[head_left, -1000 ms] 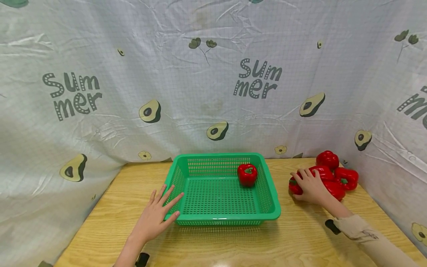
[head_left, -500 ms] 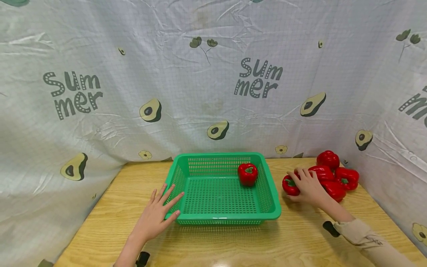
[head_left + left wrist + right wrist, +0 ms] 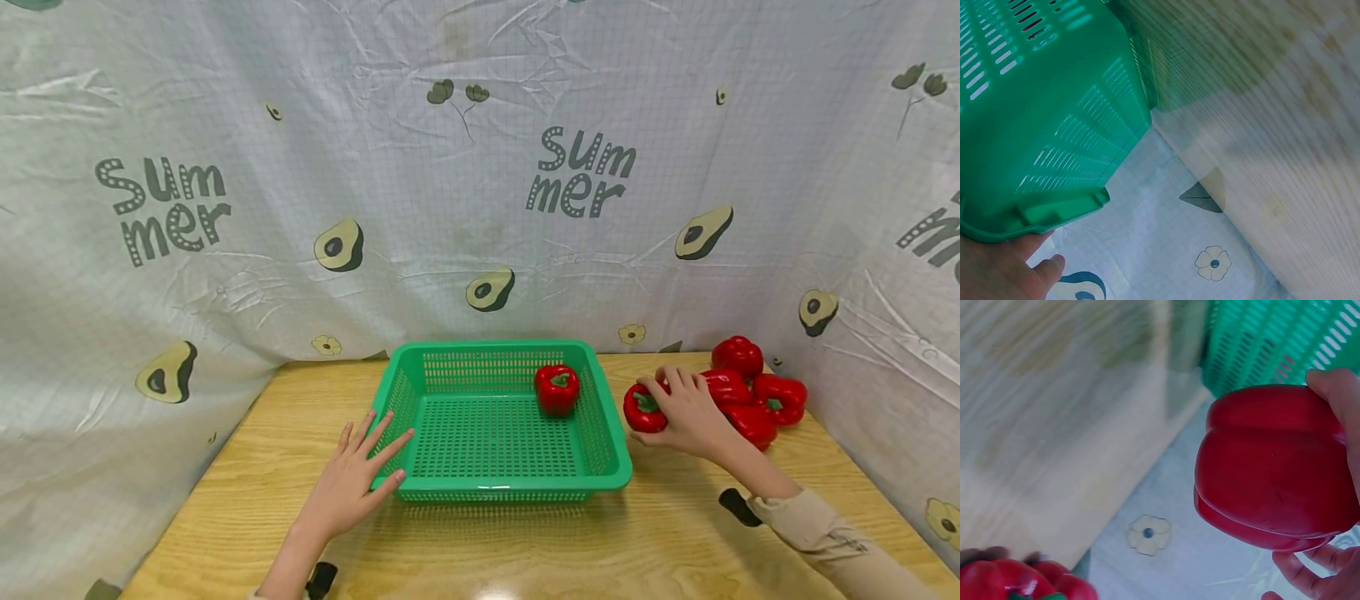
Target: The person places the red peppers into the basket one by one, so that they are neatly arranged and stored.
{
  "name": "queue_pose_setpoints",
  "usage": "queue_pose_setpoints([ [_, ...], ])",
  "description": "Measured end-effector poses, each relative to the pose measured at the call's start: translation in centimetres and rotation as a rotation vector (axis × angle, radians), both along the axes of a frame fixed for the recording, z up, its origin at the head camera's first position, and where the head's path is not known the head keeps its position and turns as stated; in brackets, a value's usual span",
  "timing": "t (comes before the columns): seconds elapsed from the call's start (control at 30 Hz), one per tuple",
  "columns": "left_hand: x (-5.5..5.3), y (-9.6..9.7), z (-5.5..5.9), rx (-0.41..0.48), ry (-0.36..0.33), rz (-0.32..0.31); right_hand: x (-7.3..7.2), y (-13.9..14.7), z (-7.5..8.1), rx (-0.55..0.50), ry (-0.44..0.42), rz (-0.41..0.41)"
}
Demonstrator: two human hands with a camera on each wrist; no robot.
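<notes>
A red bell pepper (image 3: 643,408) with a green stem is gripped by my right hand (image 3: 693,417), just right of the basket. In the right wrist view the thumb lies on one side of this bell pepper (image 3: 1279,465) and the fingertips on the other. My left hand (image 3: 341,487) rests with spread, straight fingers on the left rim of the green plastic basket (image 3: 517,483). Seen from the left wrist, the fingers (image 3: 1047,269) touch the underside of the basket's rim (image 3: 1035,225). Another red bell pepper (image 3: 557,392) stands inside the basket, in its back right corner.
Several more red bell peppers (image 3: 780,400) lie in a group at the back right of the wooden table (image 3: 480,550). A white cloth (image 3: 405,208) printed with avocados and lettering hangs behind the table and along its sides.
My right hand has moved left with the bell pepper, away from the group and closer to the basket. The left hand has stayed on the rim.
</notes>
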State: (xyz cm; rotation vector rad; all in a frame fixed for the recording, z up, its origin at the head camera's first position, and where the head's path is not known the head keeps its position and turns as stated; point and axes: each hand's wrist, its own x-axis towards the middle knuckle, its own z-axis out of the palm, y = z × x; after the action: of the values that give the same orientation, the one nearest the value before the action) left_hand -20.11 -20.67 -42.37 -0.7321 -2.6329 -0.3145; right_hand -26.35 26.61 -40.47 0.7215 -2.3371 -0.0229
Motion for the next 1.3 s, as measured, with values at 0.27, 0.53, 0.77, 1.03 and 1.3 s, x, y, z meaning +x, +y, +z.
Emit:
queue_pose_setpoints([
  [0.27, -0.1, 0.0, 0.0, -0.008, -0.006, 0.001, 0.6, -1.4, 1.7, -0.077, -0.050, 0.004],
  [0.53, -0.1, -0.1, 0.0, -0.019, -0.008, 0.011, 0.6, -2.6, 3.4, -0.057, -0.017, 0.019],
  [0.77, 0.0, 0.0, 0.1, -0.013, 0.012, 0.004, 0.4, -3.4, 4.3, -0.042, -0.001, 0.017],
  [1.03, -0.1, -0.1, -0.1, -0.016, 0.018, 0.002, 0.1, -4.6, 4.9, -0.054, 0.000, 0.066],
  [1.3, -0.1, 0.0, -0.2, -0.008, 0.014, 0.000, -0.3, -6.0, 4.8, -0.009, 0.062, 0.116],
])
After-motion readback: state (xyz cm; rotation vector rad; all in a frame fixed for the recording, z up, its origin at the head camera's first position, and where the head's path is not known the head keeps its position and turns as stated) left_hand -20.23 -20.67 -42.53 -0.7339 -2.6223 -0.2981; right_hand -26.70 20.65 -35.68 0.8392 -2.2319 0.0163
